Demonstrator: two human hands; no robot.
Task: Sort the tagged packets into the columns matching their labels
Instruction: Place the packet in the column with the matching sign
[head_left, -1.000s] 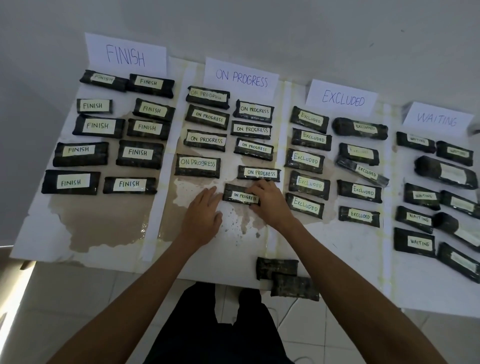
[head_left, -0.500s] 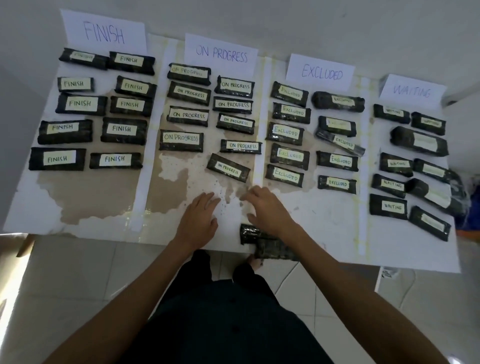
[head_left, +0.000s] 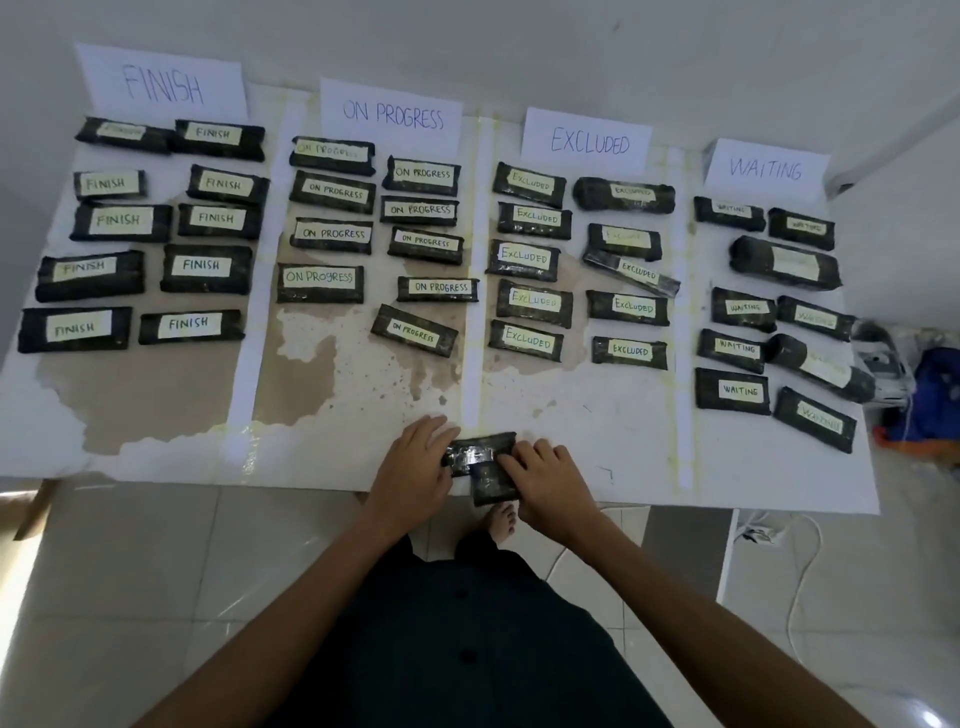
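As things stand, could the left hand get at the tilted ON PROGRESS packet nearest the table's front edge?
Probably yes: the left hand rests on the unsorted packets, and only bare tabletop lies between it and the tilted ON PROGRESS packet.

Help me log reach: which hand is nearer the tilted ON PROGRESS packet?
Left. The left hand lies just below the tilted ON PROGRESS packet; the right hand sits farther off, below and to its right.
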